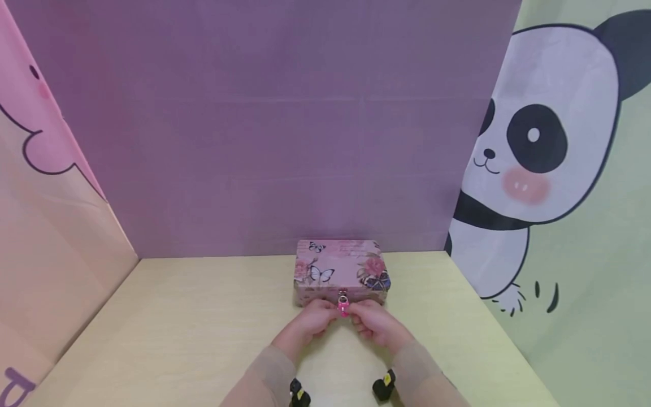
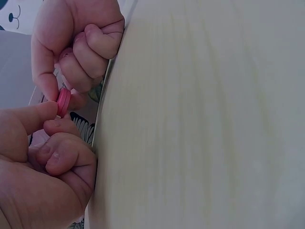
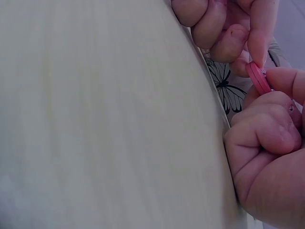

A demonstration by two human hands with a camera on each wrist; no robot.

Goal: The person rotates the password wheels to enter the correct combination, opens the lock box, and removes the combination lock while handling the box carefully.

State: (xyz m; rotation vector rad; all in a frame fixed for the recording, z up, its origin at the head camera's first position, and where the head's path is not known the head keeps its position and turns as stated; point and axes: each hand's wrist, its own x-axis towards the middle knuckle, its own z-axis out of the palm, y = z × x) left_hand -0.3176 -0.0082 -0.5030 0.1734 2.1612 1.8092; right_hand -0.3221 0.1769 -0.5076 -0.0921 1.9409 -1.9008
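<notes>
A small pink padlock (image 1: 343,308) hangs at the front clasp of a pink box (image 1: 338,263) printed with butterflies and roses. The box's lid is closed. My left hand (image 1: 316,317) pinches the padlock from its left side between thumb and forefinger. From the other side my right hand (image 1: 377,322) pinches it too. In the left wrist view the padlock (image 2: 64,101) shows edge-on between both hands' fingertips, with the other fingers curled below. The right wrist view shows the padlock (image 3: 259,78) held the same way, close in front of the box's front wall.
The box stands on a pale wooden table (image 1: 203,328) near its back edge. Behind rises a purple cloth (image 1: 285,124). A panda-print curtain (image 1: 574,254) borders the right side, and a pink-and-peach curtain (image 1: 46,243) the left. Black straps with yellow marks (image 1: 385,384) sit by the wrists.
</notes>
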